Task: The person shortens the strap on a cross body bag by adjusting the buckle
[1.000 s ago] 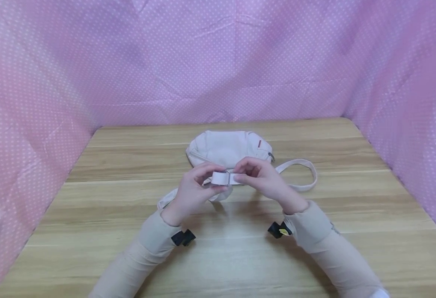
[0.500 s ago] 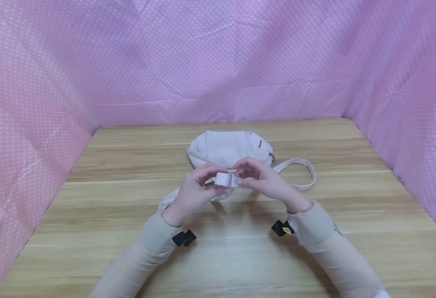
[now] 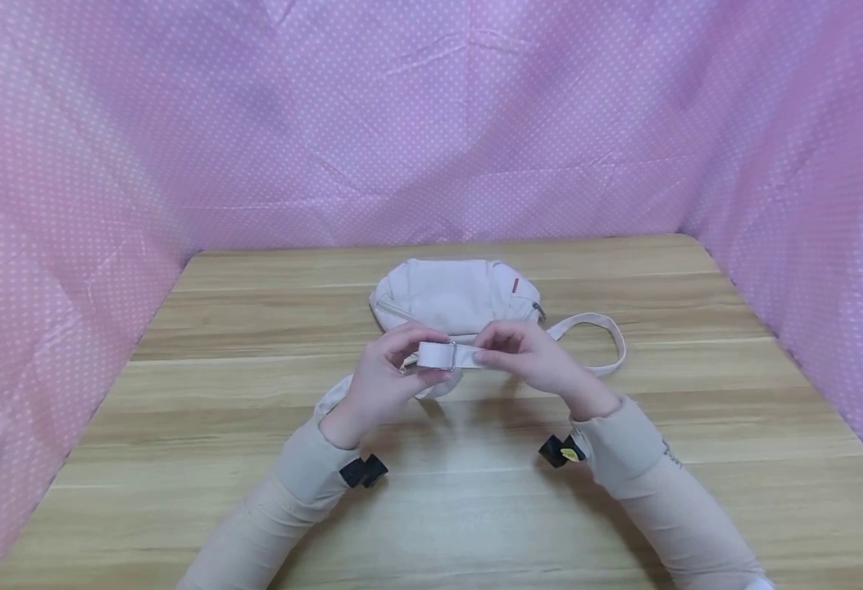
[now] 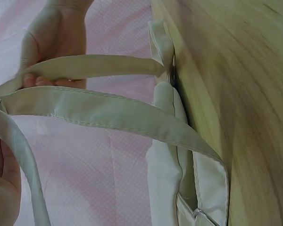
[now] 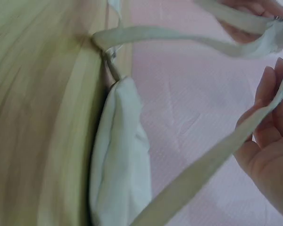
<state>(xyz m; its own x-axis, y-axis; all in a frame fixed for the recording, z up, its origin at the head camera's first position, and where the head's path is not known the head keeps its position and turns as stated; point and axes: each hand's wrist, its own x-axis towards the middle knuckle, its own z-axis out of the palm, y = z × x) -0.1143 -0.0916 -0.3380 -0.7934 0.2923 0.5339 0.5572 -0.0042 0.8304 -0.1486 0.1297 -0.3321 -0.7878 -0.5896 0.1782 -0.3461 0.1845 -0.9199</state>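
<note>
A pale off-white bag lies on the table, its strap raised in front of it between both hands. On the strap sits a metal slider buckle. My left hand holds the strap at the buckle's left, thumb below and fingers above. To the right of the buckle, my right hand pinches the strap between thumb and fingers. The left wrist view shows strap lengths running from the hands down to the bag. In the right wrist view, the strap passes in front of the right hand.
A loop of the strap lies on the wooden table to the right of the bag. Pink dotted cloth hangs behind the table and along both sides. Small black cameras sit at both wrists.
My right hand moved slightly right and lower, and the strap right of the buckle, bunched half a second ago, is now drawn out straight. The left hand stays nearly in place.
</note>
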